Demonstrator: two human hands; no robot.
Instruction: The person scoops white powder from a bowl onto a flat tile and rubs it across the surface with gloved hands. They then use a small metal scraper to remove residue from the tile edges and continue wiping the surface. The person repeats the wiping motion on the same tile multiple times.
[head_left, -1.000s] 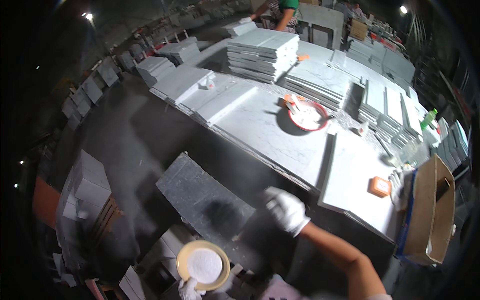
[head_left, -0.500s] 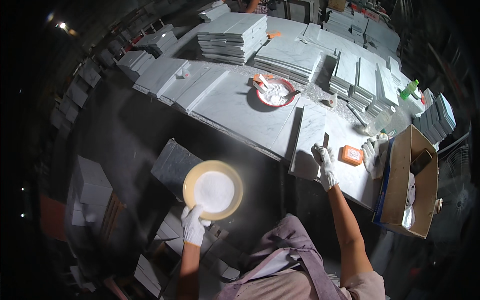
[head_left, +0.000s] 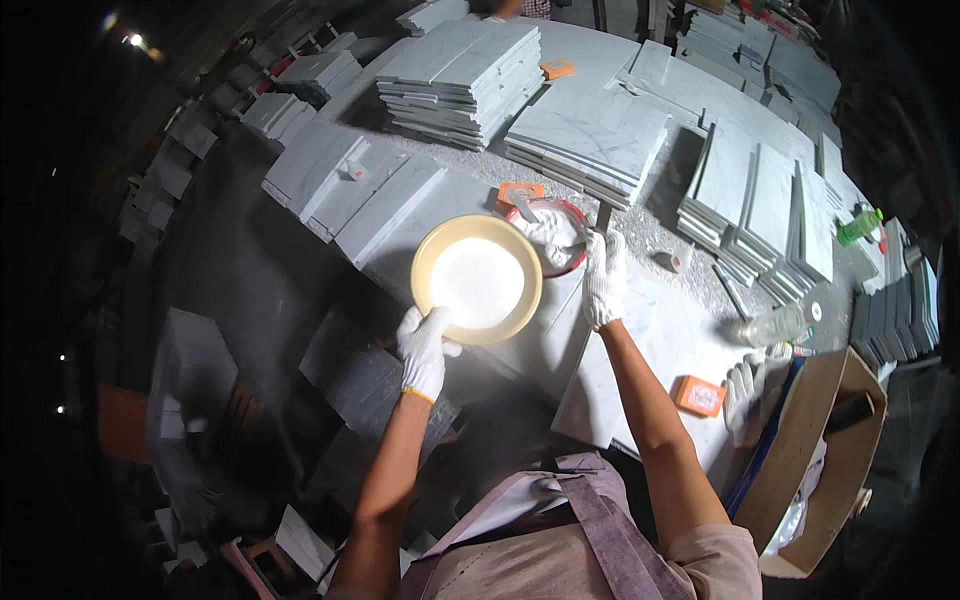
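Gloved in white, my left hand (head_left: 424,352) grips the near rim of a tan bowl (head_left: 424,262), tilted toward me and held above the slabs. White powder (head_left: 478,283) fills its middle. My right hand (head_left: 606,283), also in a white glove, is closed around a flat-bladed putty knife (head_left: 604,216) with the blade pointing up and away. Close to its fingers sits a red-rimmed bowl (head_left: 583,215) of white paste (head_left: 552,232), with another blade resting in it. The tan bowl hides part of the red one's left side.
Stacks of marble slabs (head_left: 460,85) cover the bench. An orange box (head_left: 701,396), spare gloves (head_left: 742,395) and a clear bottle (head_left: 775,325) lie right, beside a cardboard box (head_left: 850,400). A green bottle (head_left: 860,227) lies farther off. Another person (head_left: 510,8) is partly visible at the far edge.
My left hand has raised the bowl of powder up and right, over the bench. My right hand, with the putty knife, has moved forward and left to the red-rimmed bowl. The view has shifted.
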